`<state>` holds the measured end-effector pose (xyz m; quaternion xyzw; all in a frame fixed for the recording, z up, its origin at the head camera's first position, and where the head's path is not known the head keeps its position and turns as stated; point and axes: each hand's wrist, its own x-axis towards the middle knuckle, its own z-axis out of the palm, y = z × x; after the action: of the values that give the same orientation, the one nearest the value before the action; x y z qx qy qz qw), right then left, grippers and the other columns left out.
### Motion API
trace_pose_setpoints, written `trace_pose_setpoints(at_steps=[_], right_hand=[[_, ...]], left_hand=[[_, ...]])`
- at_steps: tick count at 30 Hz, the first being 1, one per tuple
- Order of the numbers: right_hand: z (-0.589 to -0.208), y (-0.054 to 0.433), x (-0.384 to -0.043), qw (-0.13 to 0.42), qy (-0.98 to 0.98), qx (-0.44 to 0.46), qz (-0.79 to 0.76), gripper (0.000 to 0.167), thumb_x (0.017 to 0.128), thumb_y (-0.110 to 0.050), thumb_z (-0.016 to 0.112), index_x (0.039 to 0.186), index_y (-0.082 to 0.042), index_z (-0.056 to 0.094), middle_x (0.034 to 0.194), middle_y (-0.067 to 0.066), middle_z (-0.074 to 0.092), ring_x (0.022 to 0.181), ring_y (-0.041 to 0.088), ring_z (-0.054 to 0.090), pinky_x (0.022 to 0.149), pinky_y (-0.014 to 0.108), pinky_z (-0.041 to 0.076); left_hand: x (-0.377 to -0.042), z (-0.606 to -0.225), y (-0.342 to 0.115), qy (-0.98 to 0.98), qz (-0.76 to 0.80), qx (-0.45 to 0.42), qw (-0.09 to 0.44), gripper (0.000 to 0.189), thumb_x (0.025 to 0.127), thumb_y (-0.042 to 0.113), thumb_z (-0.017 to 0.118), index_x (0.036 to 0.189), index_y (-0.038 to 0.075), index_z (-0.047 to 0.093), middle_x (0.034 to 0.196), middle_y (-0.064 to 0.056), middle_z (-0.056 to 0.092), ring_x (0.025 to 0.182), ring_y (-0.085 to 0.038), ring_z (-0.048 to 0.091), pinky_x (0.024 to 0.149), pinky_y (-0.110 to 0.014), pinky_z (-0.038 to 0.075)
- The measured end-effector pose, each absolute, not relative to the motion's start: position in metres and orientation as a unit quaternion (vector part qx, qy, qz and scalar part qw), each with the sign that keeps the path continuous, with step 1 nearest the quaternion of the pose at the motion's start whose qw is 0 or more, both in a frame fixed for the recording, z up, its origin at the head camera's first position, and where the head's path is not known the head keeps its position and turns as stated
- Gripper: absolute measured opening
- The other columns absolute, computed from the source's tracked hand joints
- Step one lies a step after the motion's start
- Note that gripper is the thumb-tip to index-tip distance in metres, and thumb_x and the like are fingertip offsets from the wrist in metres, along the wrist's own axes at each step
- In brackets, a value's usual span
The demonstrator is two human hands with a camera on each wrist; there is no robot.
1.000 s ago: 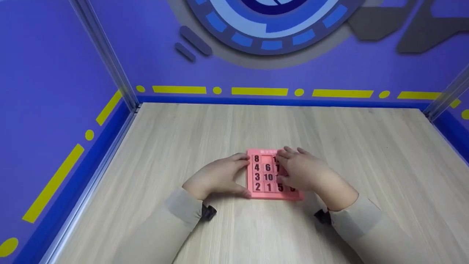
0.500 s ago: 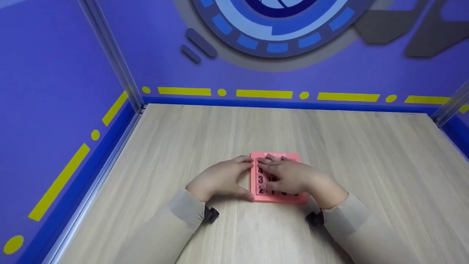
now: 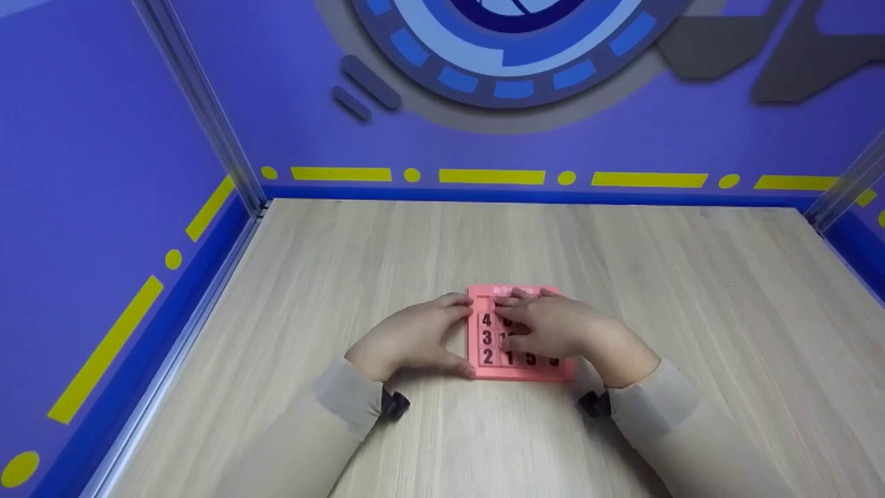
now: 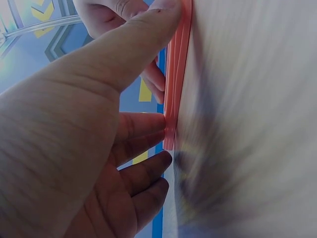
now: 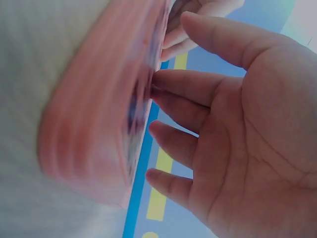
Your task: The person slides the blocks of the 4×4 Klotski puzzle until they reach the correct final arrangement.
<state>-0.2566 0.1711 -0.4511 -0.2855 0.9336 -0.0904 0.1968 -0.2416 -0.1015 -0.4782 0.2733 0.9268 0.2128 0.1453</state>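
A pink sliding number puzzle (image 3: 522, 374) lies flat on the wooden table, its bare slot (image 3: 482, 302) at the top left corner. Below that slot the left column reads 4, 3, 2. My left hand (image 3: 417, 337) holds the puzzle's left side, thumb by the near corner and fingertips against the edge farther up. Over the tiles lies my right hand (image 3: 555, 327), fingers extended, its fingertips at the top row beside the slot. It hides much of the middle and right of the board. In the right wrist view, the index and middle fingertips meet the puzzle's face.
Pale wooden table (image 3: 359, 256) surrounds the puzzle. Blue printed panels with yellow dashes (image 3: 491, 177) stand along the back and both sides. A metal corner post (image 3: 207, 104) rises at the left. Dark wrist devices (image 3: 395, 406) sit under the sleeve cuffs.
My right hand has swept left across the top row and drawn back slightly. The 8 tile has left the top left corner, where the bare slot now shows. My left hand stays put.
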Motion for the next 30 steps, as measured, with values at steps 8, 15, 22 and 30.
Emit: trace_pose_setpoints(at_steps=[8, 15, 22, 30], right_hand=[[-0.445, 0.175, -0.256, 0.191, 0.940, -0.273, -0.072, 0.065, 0.112, -0.046, 0.066, 0.169, -0.017, 0.055, 0.173, 0.008, 0.057, 0.174, 0.037, 0.034, 0.145, 0.069, 0.019], [-0.444, 0.167, -0.244, 0.184, 0.940, -0.283, -0.052, 0.075, 0.111, -0.045, 0.069, 0.174, -0.012, 0.046, 0.184, 0.009, 0.041, 0.176, 0.035, 0.028, 0.146, 0.065, 0.018], [-0.441, 0.158, -0.229, 0.198, 0.922, -0.326, -0.063, 0.074, 0.110, -0.050, 0.068, 0.173, -0.017, 0.048, 0.184, 0.003, 0.040, 0.175, 0.032, 0.032, 0.144, 0.061, 0.028], [-0.444, 0.156, -0.228, 0.200, 0.922, -0.324, -0.072, 0.075, 0.110, -0.050, 0.068, 0.174, -0.018, 0.047, 0.185, 0.002, 0.038, 0.175, 0.030, 0.032, 0.144, 0.061, 0.030]], left_hand=[[-0.242, -0.478, -0.101, 0.927, 0.216, 0.272, 0.143, 0.112, 0.084, 0.063, 0.095, 0.174, 0.017, 0.048, 0.187, 0.000, 0.035, 0.172, -0.025, 0.038, 0.143, -0.043, 0.035], [-0.242, -0.477, -0.101, 0.926, 0.212, 0.276, 0.143, 0.111, 0.084, 0.062, 0.095, 0.173, 0.016, 0.048, 0.186, 0.000, 0.037, 0.171, -0.024, 0.041, 0.142, -0.043, 0.037], [-0.243, -0.479, -0.102, 0.925, 0.213, 0.281, 0.141, 0.111, 0.084, 0.064, 0.095, 0.173, 0.015, 0.049, 0.185, 0.001, 0.039, 0.170, -0.022, 0.042, 0.141, -0.042, 0.039], [-0.243, -0.479, -0.102, 0.926, 0.209, 0.281, 0.142, 0.112, 0.084, 0.066, 0.094, 0.173, 0.015, 0.049, 0.186, 0.000, 0.038, 0.170, -0.024, 0.042, 0.141, -0.043, 0.039]])
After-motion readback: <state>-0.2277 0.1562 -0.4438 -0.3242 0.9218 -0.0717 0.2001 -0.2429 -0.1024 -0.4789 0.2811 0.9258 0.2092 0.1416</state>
